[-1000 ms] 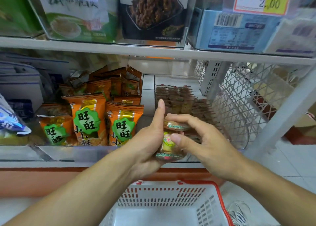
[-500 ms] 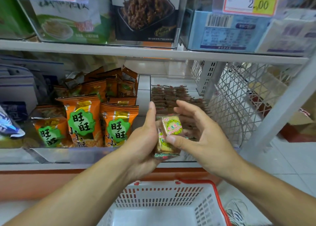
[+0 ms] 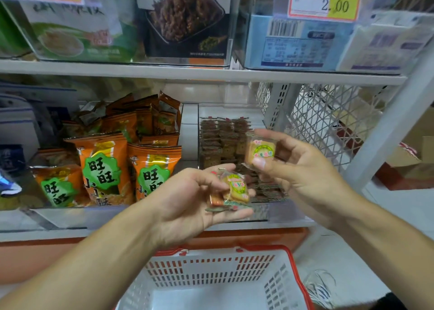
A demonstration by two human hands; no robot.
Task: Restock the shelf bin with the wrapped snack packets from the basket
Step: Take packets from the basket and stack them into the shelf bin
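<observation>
1. Clear-wrapped snack packet [image 3: 260, 150], yellow with a green round label, is pinched between thumb and fingers of the right hand [image 3: 303, 175], right of centre frame, in front of the shelf bin [image 3: 234, 112].
2. Left hand [image 3: 187, 201], centre frame, cradles a small stack of packets [image 3: 232, 188] in curled fingers.
3. White basket [image 3: 234, 272] with red rim sits at bottom centre.
4. Orange snack bags [image 3: 103, 166] fill the bin at left.
</observation>
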